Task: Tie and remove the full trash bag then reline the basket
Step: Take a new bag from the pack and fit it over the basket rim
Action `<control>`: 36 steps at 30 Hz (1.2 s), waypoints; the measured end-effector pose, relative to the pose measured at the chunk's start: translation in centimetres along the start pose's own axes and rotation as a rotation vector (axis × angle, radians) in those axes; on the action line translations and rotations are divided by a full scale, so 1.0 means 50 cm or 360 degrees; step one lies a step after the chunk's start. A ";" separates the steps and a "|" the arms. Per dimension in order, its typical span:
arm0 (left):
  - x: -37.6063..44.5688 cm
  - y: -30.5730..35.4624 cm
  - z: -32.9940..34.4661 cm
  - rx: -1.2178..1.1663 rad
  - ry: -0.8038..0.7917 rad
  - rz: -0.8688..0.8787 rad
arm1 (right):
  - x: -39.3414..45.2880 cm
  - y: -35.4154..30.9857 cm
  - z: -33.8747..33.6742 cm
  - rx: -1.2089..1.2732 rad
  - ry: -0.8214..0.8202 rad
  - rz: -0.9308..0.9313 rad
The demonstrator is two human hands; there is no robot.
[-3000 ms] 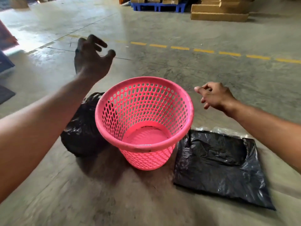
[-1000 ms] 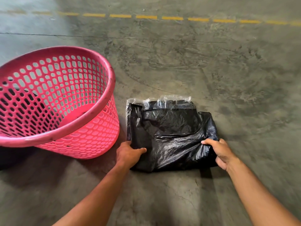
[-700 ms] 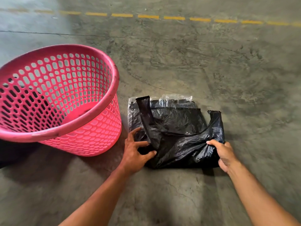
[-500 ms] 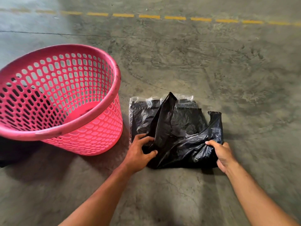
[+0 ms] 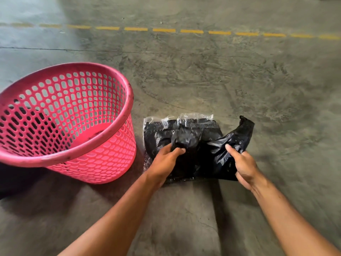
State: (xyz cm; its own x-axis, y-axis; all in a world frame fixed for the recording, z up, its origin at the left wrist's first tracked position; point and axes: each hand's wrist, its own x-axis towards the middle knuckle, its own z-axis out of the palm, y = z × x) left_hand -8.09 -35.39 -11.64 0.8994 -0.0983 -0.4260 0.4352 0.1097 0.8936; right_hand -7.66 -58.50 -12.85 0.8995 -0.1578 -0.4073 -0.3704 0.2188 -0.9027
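An empty pink perforated basket (image 5: 118, 124) stands on the concrete floor at the left. To its right lies a clear-wrapped pack of black trash bags (image 5: 156, 130). My left hand (image 5: 166, 159) pinches a bunched fold of a black bag (image 5: 186, 137) at the pack's middle. My right hand (image 5: 243, 165) grips the same bag's right part, whose loose corner (image 5: 243, 126) sticks up off the floor. The full tied bag shows only as dark patches through the basket's holes (image 5: 20, 115) at the far left.
Bare grey concrete floor (image 5: 203, 80) surrounds everything. A dashed yellow line (image 5: 164, 30) runs across the floor at the back. My forearms come in from the bottom edge.
Both hands came down onto the pack and took hold of the top black bag. Its left flap rose then bunched under my left hand; the right side has lifted and pulled rightward.
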 end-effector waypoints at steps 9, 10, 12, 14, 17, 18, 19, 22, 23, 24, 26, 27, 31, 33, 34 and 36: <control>-0.040 0.307 0.073 -0.0047 -0.0342 0.0614 | -0.092 -0.285 0.164 0.0187 -0.0315 -0.0244; -0.048 0.350 0.069 -0.0026 -0.0319 0.0674 | -0.094 -0.318 0.191 0.0224 -0.0318 -0.0294; -0.063 0.437 0.050 -0.0014 -0.0244 0.0782 | -0.102 -0.389 0.253 0.0278 -0.0348 -0.0393; -0.087 0.522 0.020 -0.0003 -0.0157 0.0922 | -0.121 -0.461 0.325 0.0283 -0.0424 -0.0481; -0.131 0.627 -0.045 0.0029 0.0074 0.1115 | -0.155 -0.553 0.441 0.0259 -0.0559 -0.0576; -0.145 0.653 -0.064 0.0037 0.0164 0.1138 | -0.165 -0.575 0.473 0.0254 -0.0603 -0.0589; -0.160 0.677 -0.086 0.0044 0.0278 0.1156 | -0.177 -0.593 0.507 0.0246 -0.0654 -0.0594; -0.207 0.728 -0.168 0.0036 0.0512 0.1239 | -0.215 -0.622 0.617 0.0204 -0.0836 -0.0582; -0.221 0.737 -0.191 0.0037 0.0559 0.1249 | -0.225 -0.623 0.649 0.0193 -0.0877 -0.0580; -0.233 0.743 -0.222 0.0036 0.0620 0.1251 | -0.238 -0.620 0.685 0.0171 -0.0918 -0.0575; -0.252 0.746 -0.269 0.0064 0.0692 0.1250 | -0.255 -0.609 0.737 0.0146 -0.0956 -0.0572; -0.260 0.744 -0.298 0.0082 0.0744 0.1245 | -0.263 -0.599 0.765 0.0135 -0.0981 -0.0552; -0.261 0.711 -0.377 0.0075 0.0886 0.1199 | -0.270 -0.548 0.838 0.0098 -0.0997 -0.0443; -0.249 0.674 -0.400 0.0066 0.0913 0.1162 | -0.255 -0.510 0.858 0.0052 -0.0980 -0.0391; -0.241 0.651 -0.411 0.0051 0.0925 0.1127 | -0.244 -0.487 0.865 0.0020 -0.0965 -0.0364; -0.218 0.600 -0.432 0.0017 0.0916 0.1051 | -0.224 -0.437 0.865 -0.0027 -0.0932 -0.0290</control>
State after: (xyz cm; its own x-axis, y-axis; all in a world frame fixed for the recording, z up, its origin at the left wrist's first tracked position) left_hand -3.92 -9.66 16.74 0.8498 0.4967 0.1764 -0.1797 -0.0417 0.9828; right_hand 0.39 -19.86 17.44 0.9248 0.3650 -0.1069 -0.1980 0.2221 -0.9547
